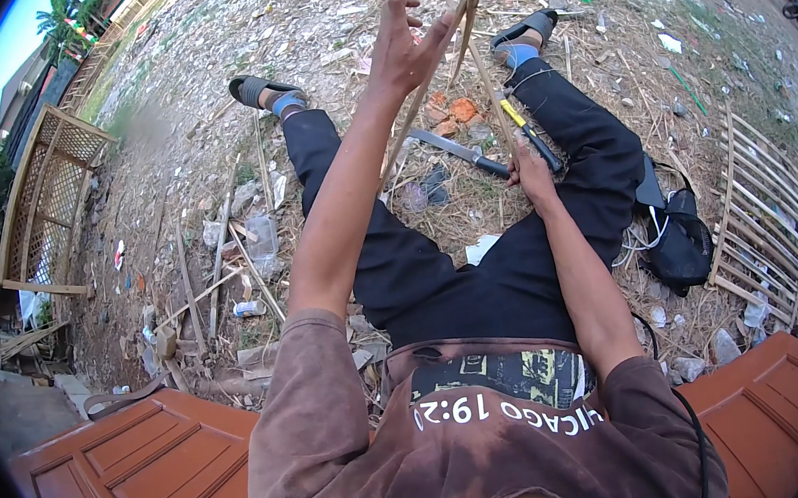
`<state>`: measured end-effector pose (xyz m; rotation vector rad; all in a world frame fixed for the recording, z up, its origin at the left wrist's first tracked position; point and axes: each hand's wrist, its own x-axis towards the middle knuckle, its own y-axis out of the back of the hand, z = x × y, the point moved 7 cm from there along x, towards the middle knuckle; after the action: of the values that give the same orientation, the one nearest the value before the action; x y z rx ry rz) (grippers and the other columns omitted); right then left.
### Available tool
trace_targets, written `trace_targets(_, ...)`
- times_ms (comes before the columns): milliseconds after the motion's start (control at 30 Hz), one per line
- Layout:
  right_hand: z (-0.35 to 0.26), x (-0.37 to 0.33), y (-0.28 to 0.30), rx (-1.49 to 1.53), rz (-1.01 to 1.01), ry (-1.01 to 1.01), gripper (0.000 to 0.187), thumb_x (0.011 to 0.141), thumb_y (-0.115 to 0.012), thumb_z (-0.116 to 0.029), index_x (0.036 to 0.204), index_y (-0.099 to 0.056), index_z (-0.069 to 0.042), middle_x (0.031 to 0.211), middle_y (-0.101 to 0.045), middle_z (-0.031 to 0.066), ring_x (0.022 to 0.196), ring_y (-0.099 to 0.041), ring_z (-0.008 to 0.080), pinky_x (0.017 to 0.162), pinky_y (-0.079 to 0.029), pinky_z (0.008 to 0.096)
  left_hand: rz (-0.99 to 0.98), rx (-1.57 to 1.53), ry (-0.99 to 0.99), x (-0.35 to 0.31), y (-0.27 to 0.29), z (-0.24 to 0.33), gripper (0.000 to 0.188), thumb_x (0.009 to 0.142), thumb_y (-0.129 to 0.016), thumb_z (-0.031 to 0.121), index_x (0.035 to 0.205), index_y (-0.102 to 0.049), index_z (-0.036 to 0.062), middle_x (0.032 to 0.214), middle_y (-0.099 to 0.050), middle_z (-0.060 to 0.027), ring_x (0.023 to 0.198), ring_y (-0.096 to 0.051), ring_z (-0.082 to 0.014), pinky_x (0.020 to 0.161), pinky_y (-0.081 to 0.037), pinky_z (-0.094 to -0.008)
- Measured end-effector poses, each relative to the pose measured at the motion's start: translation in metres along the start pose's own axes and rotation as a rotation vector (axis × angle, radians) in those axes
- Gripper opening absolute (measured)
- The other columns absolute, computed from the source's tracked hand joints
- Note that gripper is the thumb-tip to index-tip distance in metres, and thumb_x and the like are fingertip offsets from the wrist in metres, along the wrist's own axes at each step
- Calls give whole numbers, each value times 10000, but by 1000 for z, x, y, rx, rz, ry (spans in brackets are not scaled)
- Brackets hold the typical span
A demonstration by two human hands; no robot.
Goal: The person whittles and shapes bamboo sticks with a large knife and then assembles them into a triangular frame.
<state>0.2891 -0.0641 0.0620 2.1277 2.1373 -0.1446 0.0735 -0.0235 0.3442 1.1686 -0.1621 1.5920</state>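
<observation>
Between my spread legs stand thin wooden strips [491, 86] that meet in a narrow peak at the top. My left hand [404, 50] is raised beside that peak, fingers apart, its thumb side close to or touching a strip; I cannot tell which. Lower down, my right hand [531, 178] is closed around the bottom end of the right strip. A large knife [452, 149] with a dark handle lies on the ground near my right hand. Beside it lies a tool with a yellow and black handle [530, 134], its working end hard to make out.
Broken orange brick pieces [464, 110] lie past the knife. A black bag [679, 242] sits by my right leg, near a slatted wooden rack [759, 213]. A lattice frame [50, 210] stands at left. Reddish-brown panels [164, 472] flank me. Litter and sticks cover the ground.
</observation>
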Motion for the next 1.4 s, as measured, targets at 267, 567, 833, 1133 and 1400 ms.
trace_targets(267,-13,-2,15,46,154,233,350,973,-572,-400,849,-564,-73,631,-444,-41,538,-396,46,488,-323,228,-456,-7,-110,-25,-80,38,892,757,-729,591,1443,-350,165,1395,-386,-189,1253,-471,-356,1055,-403,-486)
trace_targets(567,-51,-21,-3,-204,161,747,243,949,-602,-199,1092,-575,-4,787,-598,35,702,-563,124,630,-454,306,-763,173,-440,-141,-140,103,812,736,-755,531,1401,-432,195,1342,-487,-125,1284,-441,-329,1049,-347,-496)
trace_targets(833,-85,-17,-17,-397,355,1104,271,947,-593,-178,1148,-554,0,787,-597,21,680,-553,123,605,-449,302,-544,333,-418,-103,-156,76,416,838,-656,267,1230,-543,187,1133,-564,-54,1043,-594,-249,776,-521,-376)
trace_targets(1133,-144,74,-30,194,-149,311,257,1005,-525,-224,1153,-526,-13,692,-506,-14,605,-475,58,548,-401,226,-24,145,-293,64,-29,18,170,941,-585,215,1024,-585,67,866,-595,-66,741,-608,-220,658,-521,-361)
trace_targets(1400,-182,145,-24,11,-263,207,230,990,-559,-252,1028,-595,-28,711,-500,-50,603,-438,20,538,-365,190,-9,-251,-18,174,75,-86,243,931,-648,191,1081,-572,15,909,-633,-63,794,-658,-144,689,-599,-308)
